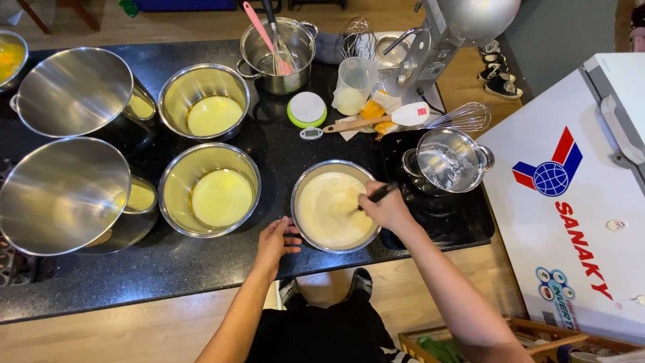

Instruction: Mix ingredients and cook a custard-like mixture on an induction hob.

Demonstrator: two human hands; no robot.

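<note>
Steel mixing bowl point(334, 206) of pale cream batter sitting at the front edge of the black countertop point(201, 269), with right hand point(384, 207) above its right rim, fingers closed tight around a dark-handled whisk point(373, 197) dipping into the batter. Left hand point(275, 238) resting against the bowl's left side, fingers loosely spread and touching the rim. Left of that bowl, two more bowls of yellow liquid point(209, 189); just to its right, an empty steel pot point(449, 160).

To your right, the white chest freezer point(578, 222) carries a red-and-blue globe emblem point(547, 173) with red lettering; a small oval timer screen point(311, 133) lies mid-bench.
</note>
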